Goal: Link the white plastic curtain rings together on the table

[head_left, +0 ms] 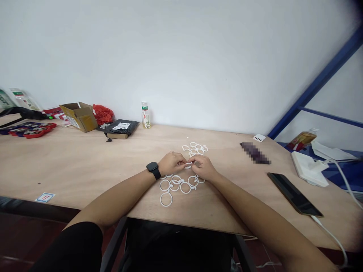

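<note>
Both hands meet over the middle of a wooden table. My left hand, with a black watch on its wrist, and my right hand pinch a small white plastic ring between their fingertips. Several white rings lie linked on the table just below my hands. Another small pile of white rings sits just beyond my fingers.
A black phone with a white cable lies at the right, near a white box. At the back stand a small bottle, a black packet, a cardboard box and a red bag. Red trays lie far left.
</note>
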